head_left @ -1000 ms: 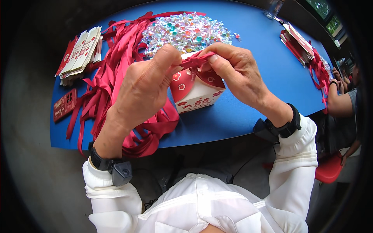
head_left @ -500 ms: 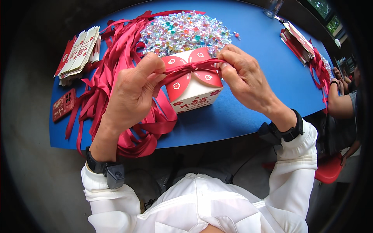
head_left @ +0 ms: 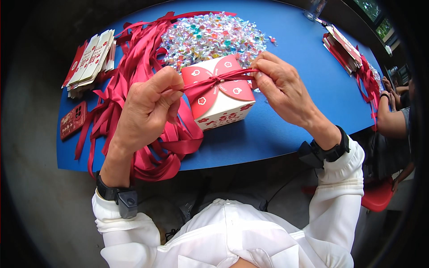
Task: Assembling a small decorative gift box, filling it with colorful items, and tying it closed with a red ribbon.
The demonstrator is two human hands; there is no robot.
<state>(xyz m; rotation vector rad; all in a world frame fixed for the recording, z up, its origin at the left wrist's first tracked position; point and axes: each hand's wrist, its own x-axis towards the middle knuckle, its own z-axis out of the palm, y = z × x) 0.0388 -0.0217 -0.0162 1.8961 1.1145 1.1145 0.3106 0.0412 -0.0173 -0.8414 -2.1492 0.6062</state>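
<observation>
A red and white gift box (head_left: 225,105) with flower prints stands on the blue table, its curved top flaps folded over one another. Across its top runs a dark red ribbon (head_left: 203,85), gathered in a small knot at the middle. My left hand (head_left: 149,105) pinches the ribbon at the box's left side. At the right side, the fingers of my right hand (head_left: 279,85) are closed on the other part of the same ribbon, which is drawn taut between the two hands.
Left of the box lies a heap of loose red ribbons (head_left: 138,62). Behind it spreads a pile of shiny wrapped candies (head_left: 214,35). Flat folded boxes (head_left: 91,58) and a red phone (head_left: 73,119) are at the left; more flat boxes (head_left: 342,49) and another person's arm (head_left: 389,114) are at the right.
My left hand has shifted slightly left and down, pulling the ribbon. The box has moved a little left with it, while my right hand has barely moved.
</observation>
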